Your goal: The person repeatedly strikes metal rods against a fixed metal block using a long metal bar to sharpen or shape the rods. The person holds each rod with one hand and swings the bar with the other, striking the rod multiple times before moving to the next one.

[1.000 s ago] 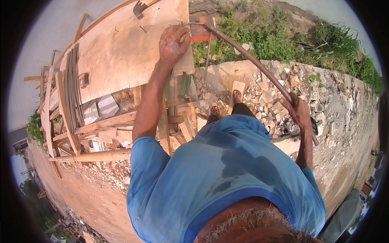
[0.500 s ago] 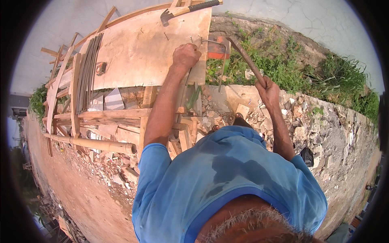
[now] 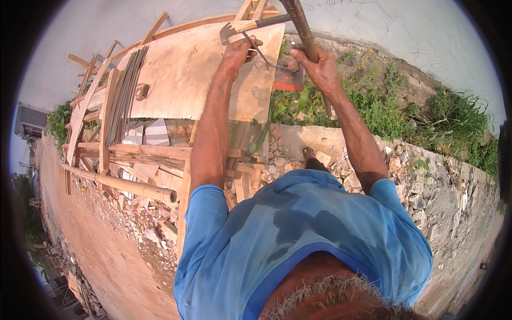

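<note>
"Which step, at the counter [image 3: 176, 69]?"

"Bending, I'd judge: right hand [image 3: 320, 64] grips the bar [image 3: 298, 24]; left hand [image 3: 239, 53] curls by the rod [image 3: 261, 53] at the far right corner, grip unclear."

"Next calls for?"

"Probably steadying the rod, aligning the bar."

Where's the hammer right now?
In the head view, the hammer lies near the far right corner of the board, just beyond the left hand.

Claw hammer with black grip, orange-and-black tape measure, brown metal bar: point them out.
Claw hammer [image 3: 246, 26]: head camera, wooden handle.
Tape measure [image 3: 142, 92]: head camera, casing.
Brown metal bar [image 3: 301, 25]: head camera, upper shaft.
</note>
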The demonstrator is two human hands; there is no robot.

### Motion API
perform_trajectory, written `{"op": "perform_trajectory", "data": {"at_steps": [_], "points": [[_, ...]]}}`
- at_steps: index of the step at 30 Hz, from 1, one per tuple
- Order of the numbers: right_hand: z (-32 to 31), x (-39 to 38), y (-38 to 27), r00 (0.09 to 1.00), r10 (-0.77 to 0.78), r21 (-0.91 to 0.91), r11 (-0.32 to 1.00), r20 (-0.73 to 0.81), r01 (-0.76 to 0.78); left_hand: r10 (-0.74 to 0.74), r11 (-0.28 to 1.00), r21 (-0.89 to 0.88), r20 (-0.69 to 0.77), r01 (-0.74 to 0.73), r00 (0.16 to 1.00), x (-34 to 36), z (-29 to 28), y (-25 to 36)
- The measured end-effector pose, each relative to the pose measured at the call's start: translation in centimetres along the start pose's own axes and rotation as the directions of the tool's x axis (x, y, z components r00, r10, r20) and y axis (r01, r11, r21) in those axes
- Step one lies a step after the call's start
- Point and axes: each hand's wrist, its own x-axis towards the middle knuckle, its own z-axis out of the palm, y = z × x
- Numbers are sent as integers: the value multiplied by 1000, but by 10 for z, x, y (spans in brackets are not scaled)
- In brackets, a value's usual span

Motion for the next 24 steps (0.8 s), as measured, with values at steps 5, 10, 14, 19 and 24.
{"op": "perform_trajectory", "data": {"at_steps": [5, 10, 14, 19, 24], "points": [[-29, 76, 16, 984, 126, 53, 990, 124, -134, 418, 856, -222, -234, -467, 878, 30, 24, 23], [-40, 110, 34, 983, 146, 191, 968, 108, -164, 443, 878, -43, -302, -477, 844, 69, 49, 48], [-40, 123, 48, 997, 55, 225, 972, 49, -65, 422, 851, -184, -316, -491, 850, 88, 70, 41], [-45, 144, 54, 999, -49, 161, 986, 18, 45, 340, 870, -261, -296, -418, 893, 123, 65, 4], [-56, 154, 58, 992, -106, 87, 991, 72, 100, 235, 970, 17, -332, -243, 913, 120, 51, 4]]}}
